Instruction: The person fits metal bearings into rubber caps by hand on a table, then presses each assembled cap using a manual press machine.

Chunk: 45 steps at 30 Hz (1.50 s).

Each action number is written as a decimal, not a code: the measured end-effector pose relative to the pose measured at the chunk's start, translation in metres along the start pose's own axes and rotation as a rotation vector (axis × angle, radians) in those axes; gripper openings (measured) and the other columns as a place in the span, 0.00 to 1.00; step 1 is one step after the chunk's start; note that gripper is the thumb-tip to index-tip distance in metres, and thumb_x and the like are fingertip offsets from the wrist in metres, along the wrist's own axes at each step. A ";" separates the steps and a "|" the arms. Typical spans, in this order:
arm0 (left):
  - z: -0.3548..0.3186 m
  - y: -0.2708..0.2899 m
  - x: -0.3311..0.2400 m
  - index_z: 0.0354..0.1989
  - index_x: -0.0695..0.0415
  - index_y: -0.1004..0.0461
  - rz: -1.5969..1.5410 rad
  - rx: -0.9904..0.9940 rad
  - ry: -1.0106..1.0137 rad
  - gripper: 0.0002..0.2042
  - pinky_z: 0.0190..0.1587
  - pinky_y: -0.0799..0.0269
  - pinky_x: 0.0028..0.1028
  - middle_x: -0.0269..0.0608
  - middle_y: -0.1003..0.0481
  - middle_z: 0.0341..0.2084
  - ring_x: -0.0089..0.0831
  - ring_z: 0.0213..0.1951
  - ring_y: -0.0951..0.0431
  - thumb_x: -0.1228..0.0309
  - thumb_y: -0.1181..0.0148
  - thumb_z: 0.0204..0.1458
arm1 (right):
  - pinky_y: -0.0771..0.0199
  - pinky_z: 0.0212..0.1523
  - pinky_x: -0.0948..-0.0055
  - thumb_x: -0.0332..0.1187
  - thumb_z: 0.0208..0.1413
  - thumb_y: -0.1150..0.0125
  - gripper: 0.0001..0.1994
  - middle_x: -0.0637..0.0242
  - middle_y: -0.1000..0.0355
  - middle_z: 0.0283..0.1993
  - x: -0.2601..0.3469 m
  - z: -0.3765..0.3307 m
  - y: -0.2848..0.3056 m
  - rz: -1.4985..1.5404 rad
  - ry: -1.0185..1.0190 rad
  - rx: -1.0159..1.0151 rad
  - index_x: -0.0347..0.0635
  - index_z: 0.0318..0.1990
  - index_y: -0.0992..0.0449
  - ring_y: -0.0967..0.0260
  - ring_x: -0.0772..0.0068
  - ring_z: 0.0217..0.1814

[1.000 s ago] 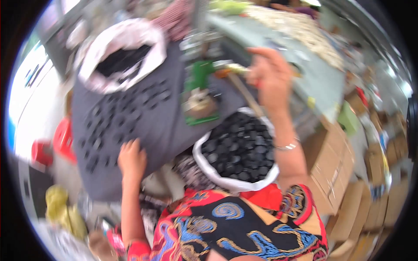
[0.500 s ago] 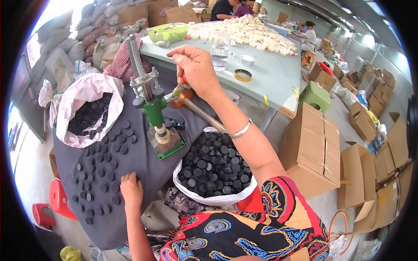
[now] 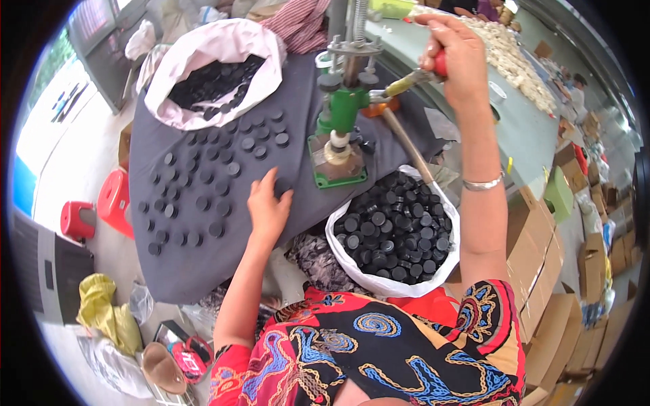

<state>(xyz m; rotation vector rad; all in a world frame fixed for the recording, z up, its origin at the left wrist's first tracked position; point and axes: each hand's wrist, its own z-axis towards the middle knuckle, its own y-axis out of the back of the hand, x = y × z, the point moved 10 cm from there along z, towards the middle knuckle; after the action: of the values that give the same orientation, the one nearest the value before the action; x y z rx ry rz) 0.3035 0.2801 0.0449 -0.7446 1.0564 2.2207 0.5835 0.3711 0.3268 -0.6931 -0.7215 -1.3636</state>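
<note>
A round black cap (image 3: 283, 186) sits between the thumb and forefinger of my left hand (image 3: 266, 211), over the grey cloth. My right hand (image 3: 462, 64) is raised and closed round the red knob (image 3: 441, 63) on the lever of a green hand press (image 3: 344, 109). A pale fitting on the press's spindle reaches down to its square green base (image 3: 342, 181). Loose black caps (image 3: 203, 203) lie spread over the cloth to the left of my left hand. By my right forearm, a white sack (image 3: 338, 254) is full of similar caps.
Another pale sack (image 3: 164, 74) with black pieces stands at the cloth's far left. A hammer (image 3: 408, 144) lies beside the press. The grey-green table (image 3: 535, 145) carries a heap of pale pieces (image 3: 508, 57). Red stools (image 3: 115, 203) and cardboard boxes (image 3: 542, 250) flank the workplace.
The view has swung left and down, so the press appears further right. My left hand has moved over the cloth toward the press, now with a cap in its fingers. My right hand stays on the lever.
</note>
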 end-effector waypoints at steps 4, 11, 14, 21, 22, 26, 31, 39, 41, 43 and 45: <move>0.027 -0.028 -0.036 0.57 0.58 0.34 -0.056 0.050 -0.053 0.33 0.42 0.27 0.34 0.46 0.25 0.35 0.40 0.37 0.24 0.76 0.33 0.37 | 0.35 0.23 0.77 0.26 0.61 0.53 0.12 0.72 0.39 0.18 -0.005 -0.003 -0.010 -0.050 -0.034 -0.001 0.32 0.44 0.24 0.41 0.80 0.17; 0.053 -0.081 -0.053 0.60 0.60 0.39 0.039 0.127 -0.085 0.36 0.45 0.29 0.37 0.47 0.24 0.34 0.44 0.41 0.26 0.76 0.34 0.37 | 0.35 0.23 0.77 0.26 0.61 0.54 0.12 0.72 0.39 0.19 -0.001 -0.006 -0.010 -0.077 -0.022 -0.021 0.30 0.45 0.25 0.41 0.80 0.17; 0.058 -0.094 -0.054 0.61 0.60 0.42 0.023 0.146 -0.066 0.38 0.46 0.30 0.38 0.48 0.23 0.36 0.45 0.43 0.26 0.76 0.34 0.37 | 0.35 0.23 0.76 0.26 0.61 0.54 0.12 0.72 0.39 0.19 0.000 -0.006 -0.008 -0.061 0.000 -0.023 0.30 0.45 0.25 0.41 0.80 0.17; 0.063 -0.107 -0.051 0.62 0.64 0.45 -0.109 0.126 0.014 0.40 0.49 0.32 0.40 0.49 0.23 0.41 0.47 0.47 0.27 0.74 0.32 0.38 | 0.35 0.21 0.78 0.27 0.59 0.51 0.10 0.70 0.37 0.19 -0.001 -0.024 -0.003 -0.001 0.017 -0.014 0.32 0.41 0.23 0.39 0.79 0.16; 0.063 -0.109 -0.051 0.62 0.64 0.45 -0.111 0.129 0.016 0.40 0.49 0.32 0.40 0.49 0.23 0.41 0.47 0.47 0.27 0.74 0.32 0.38 | 0.35 0.21 0.78 0.27 0.60 0.52 0.11 0.70 0.37 0.18 -0.001 -0.030 -0.002 0.005 0.025 -0.027 0.31 0.41 0.24 0.39 0.79 0.16; 0.061 -0.107 -0.043 0.62 0.64 0.46 -0.138 0.105 0.039 0.40 0.51 0.32 0.39 0.48 0.23 0.42 0.46 0.49 0.27 0.74 0.32 0.38 | 0.37 0.22 0.79 0.28 0.61 0.53 0.11 0.71 0.38 0.18 -0.004 -0.070 0.000 -0.035 0.068 -0.042 0.30 0.42 0.25 0.41 0.80 0.16; 0.052 -0.083 -0.041 0.63 0.62 0.45 -0.123 0.044 -0.018 0.39 0.52 0.33 0.38 0.47 0.24 0.44 0.45 0.49 0.27 0.74 0.32 0.39 | 0.33 0.27 0.78 0.26 0.62 0.55 0.10 0.67 0.34 0.21 -0.035 -0.176 0.003 -0.239 0.400 -0.029 0.29 0.42 0.28 0.38 0.80 0.19; 0.020 0.029 -0.013 0.45 0.58 0.26 0.200 -0.080 -0.147 0.20 0.46 0.35 0.39 0.42 0.24 0.40 0.41 0.44 0.28 0.74 0.37 0.39 | 0.32 0.31 0.77 0.27 0.63 0.53 0.10 0.67 0.34 0.22 -0.050 -0.181 0.012 -0.224 0.326 0.010 0.28 0.43 0.27 0.38 0.80 0.23; 0.010 0.061 0.011 0.42 0.57 0.25 0.412 -0.060 -0.068 0.17 0.44 0.35 0.39 0.41 0.24 0.37 0.40 0.43 0.27 0.72 0.37 0.40 | 0.33 0.30 0.78 0.27 0.63 0.54 0.10 0.68 0.35 0.21 -0.033 -0.161 0.008 -0.169 0.309 0.012 0.29 0.43 0.27 0.39 0.80 0.23; 0.001 0.081 0.031 0.39 0.57 0.24 0.576 0.003 0.001 0.14 0.43 0.35 0.40 0.41 0.24 0.35 0.40 0.42 0.27 0.71 0.38 0.40 | 0.34 0.29 0.78 0.28 0.64 0.54 0.11 0.69 0.36 0.21 -0.016 -0.141 0.005 -0.127 0.289 0.006 0.29 0.43 0.27 0.39 0.81 0.22; -0.008 0.092 0.050 0.36 0.56 0.24 0.715 0.055 0.045 0.12 0.42 0.35 0.41 0.41 0.24 0.31 0.41 0.40 0.26 0.72 0.40 0.40 | 0.36 0.27 0.78 0.29 0.64 0.54 0.11 0.71 0.39 0.19 -0.009 -0.117 -0.001 -0.055 0.209 0.004 0.29 0.44 0.27 0.41 0.81 0.21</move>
<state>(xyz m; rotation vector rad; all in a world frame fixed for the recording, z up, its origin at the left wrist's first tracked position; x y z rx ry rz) 0.2072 0.2374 0.0523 -0.4248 1.5818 2.7437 0.5885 0.2839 0.2487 -0.5218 -0.5796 -1.4600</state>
